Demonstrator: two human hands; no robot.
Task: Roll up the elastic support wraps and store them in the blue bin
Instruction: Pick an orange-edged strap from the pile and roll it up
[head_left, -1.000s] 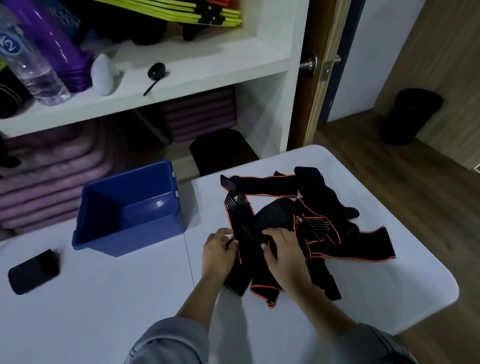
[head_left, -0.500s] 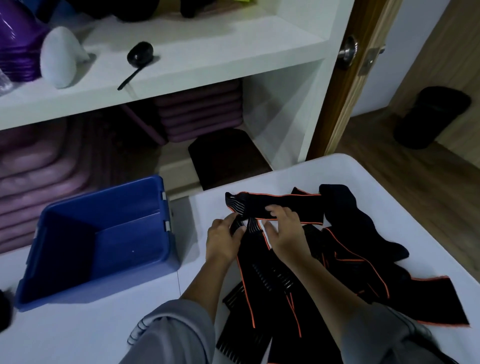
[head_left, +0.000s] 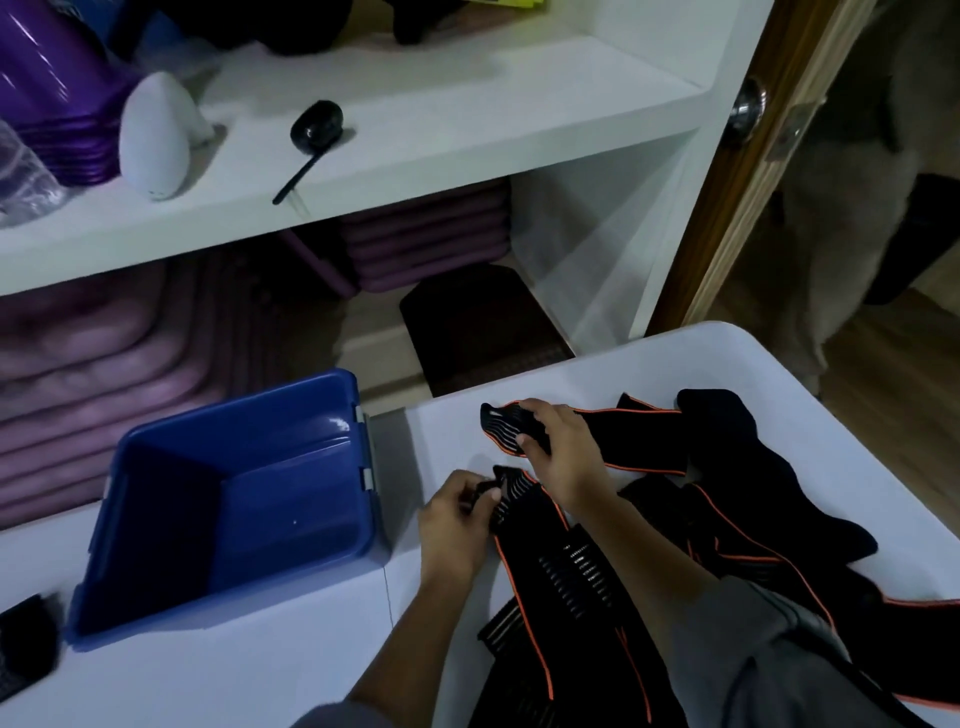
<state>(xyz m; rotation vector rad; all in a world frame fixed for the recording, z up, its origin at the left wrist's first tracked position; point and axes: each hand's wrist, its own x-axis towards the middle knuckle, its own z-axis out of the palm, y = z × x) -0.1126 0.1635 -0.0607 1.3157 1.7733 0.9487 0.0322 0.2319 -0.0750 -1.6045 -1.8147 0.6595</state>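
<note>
On the white table (head_left: 649, 374), a heap of black elastic support wraps (head_left: 727, 519) edged in orange sprawls across the right side, reaching from the far edge down to the near one. The left hand (head_left: 457, 525) is curled closed, its fingertips pinching the striped end of a wrap (head_left: 550, 566) that runs toward the near edge. The right hand (head_left: 558, 447) lies a little farther out, fingers bent over the end of another wrap (head_left: 639, 441) that lies crosswise toward the right, thumb tucked under its near edge; the grip looks loose, partly closed. Both forearms come up from the near edge in grey sleeves (head_left: 753, 649).

To the left of the hands, apart from the wraps, the blue bin (head_left: 332, 530) sits on the table with no wrap in it. A dark object (head_left: 26, 644) lies at the near left edge, too cropped to identify. Beyond the table a white shelf (head_left: 467, 130) carries a white egg-shaped item (head_left: 153, 137) and a black scoop (head_left: 311, 130), with stacked purple mats (head_left: 426, 234) below.
</note>
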